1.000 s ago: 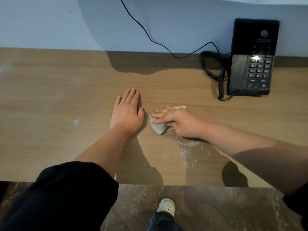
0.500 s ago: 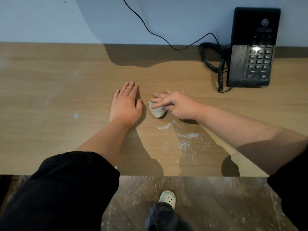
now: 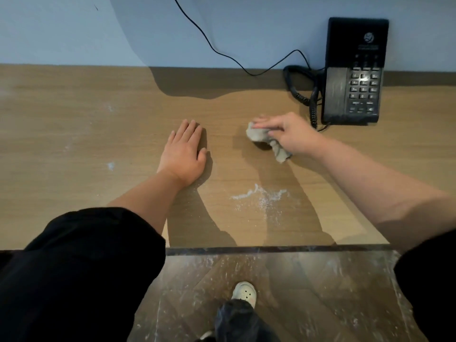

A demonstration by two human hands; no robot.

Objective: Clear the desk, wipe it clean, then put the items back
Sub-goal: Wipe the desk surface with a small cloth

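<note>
Floor (image 3: 308, 292) nearest: dark, marbled, streaked with white dust. One pale shoe (image 3: 244, 292) shows on it, just short of the desk's front edge.

Desk (image 3: 74, 193): wood-grain top, runs the full width. Near the front edge, right of centre, a smear of white powder (image 3: 261, 196). A few smaller white specks (image 3: 111, 165) further left.

Left hand (image 3: 183, 154): flat on the desk, palm down, fingers straight and together, holding nothing. Sits just left of the powder and a bit beyond it.

Right hand (image 3: 288, 134): holds a wadded grey cloth (image 3: 257, 135), fingers laid across the top, thumb hidden. One tail of the cloth sticks out below the palm. Cloth is beyond the powder, not touching it, well apart from the left hand. Can't tell if the wad is fully down on the wood.

Black desk phone (image 3: 352, 75): far right, just beyond the right hand, its far end at the wall. Coiled cord (image 3: 299, 95) bunched on its left side. Thin black cable (image 3: 222, 54) runs up the pale blue wall (image 3: 74, 28).
</note>
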